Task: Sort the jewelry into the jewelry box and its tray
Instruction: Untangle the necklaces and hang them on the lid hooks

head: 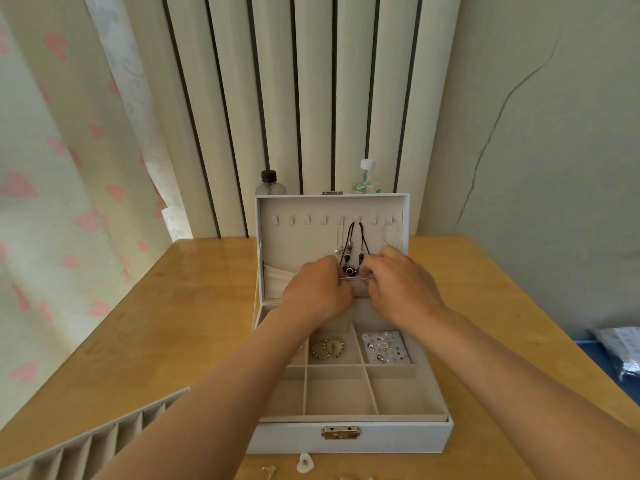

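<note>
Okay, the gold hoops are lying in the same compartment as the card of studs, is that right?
Not quite. The head view shows the gold hoops lying one compartment to the left of the card of studs, not in with it.

a wooden worktop (194, 323) with a glossy honey-coloured top carries a white jewelry box (349, 438), which stands open near the middle. a grey divided tray (86, 445) lies at the near left corner. just before the box lies a pale heart-shaped piece (304, 463), with small gold pieces (269, 471) beside it. behind the lid rise a dark-capped bottle (269, 183) and a white-capped bottle (366, 178), bases hidden.
</note>
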